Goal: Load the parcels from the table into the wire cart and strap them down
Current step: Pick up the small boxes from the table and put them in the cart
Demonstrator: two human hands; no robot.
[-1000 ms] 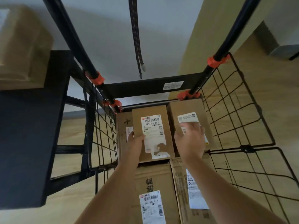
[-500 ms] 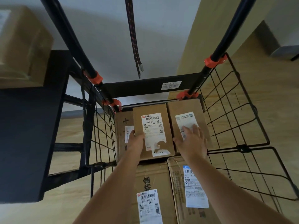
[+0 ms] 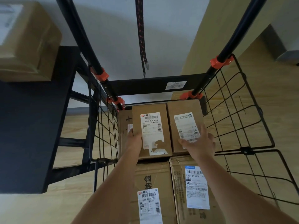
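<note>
Parcels point(image 3: 150, 175) sit packed in the wire cart point(image 3: 145, 85) as the left hand point(image 3: 134, 139) grips the middle parcel point(image 3: 152, 109) by its edge. The right hand point(image 3: 197, 143) lies spread flat on the right-hand parcel point(image 3: 182, 107), apparently squaring the pair against the back. The strap point(image 3: 141, 38) hangs unused above; one box point(image 3: 24, 42) waits on the bench point(image 3: 29, 126).

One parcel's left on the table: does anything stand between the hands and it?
Yes: the left hand, gripping a loaded parcel, and right hand are inside the wire cart, whose left wire side and left pole stand between them and the table parcel.
</note>
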